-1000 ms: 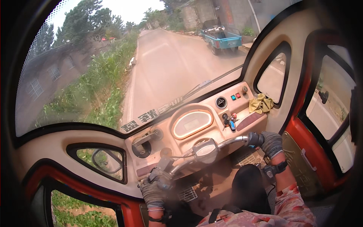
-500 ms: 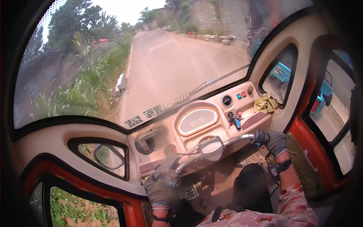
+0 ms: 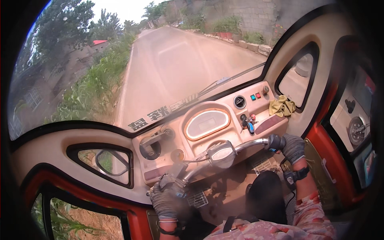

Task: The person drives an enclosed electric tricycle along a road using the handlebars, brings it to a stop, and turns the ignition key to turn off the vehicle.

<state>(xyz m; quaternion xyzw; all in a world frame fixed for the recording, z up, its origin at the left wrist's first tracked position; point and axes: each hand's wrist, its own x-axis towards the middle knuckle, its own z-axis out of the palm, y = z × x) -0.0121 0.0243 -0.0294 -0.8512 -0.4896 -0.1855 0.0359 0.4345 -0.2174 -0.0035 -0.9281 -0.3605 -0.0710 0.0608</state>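
Observation:
A chrome handlebar [image 3: 251, 143] with a pale centre cover [image 3: 222, 155] runs across in front of me inside a small vehicle cab. My left hand [image 3: 165, 202], in a grey glove, is closed round the handlebar's left grip. At the other end my right hand [image 3: 293, 149], gloved alike, wraps the black right grip, beside a switch housing [image 3: 275, 143]. Behind the bar is a pinkish dashboard with an oval instrument panel [image 3: 207, 123]. A bunch of keys [image 3: 249, 125] hangs from the dash right of that panel.
A yellowish cloth [image 3: 282, 107] lies on the dash's right end, near a round vent [image 3: 239, 102]. Beyond the windscreen a pale road [image 3: 172, 64] runs ahead, with tall green plants [image 3: 92, 86] on its left and a block wall [image 3: 256, 20] on its right. A parked motorcycle's wheel [image 3: 356, 130] shows through the right door window.
The vehicle has moved forward along the road. The blue vehicle at the right has slid back, and roadside plants and wall have shifted past. Both hands keep their hold on the handlebar.

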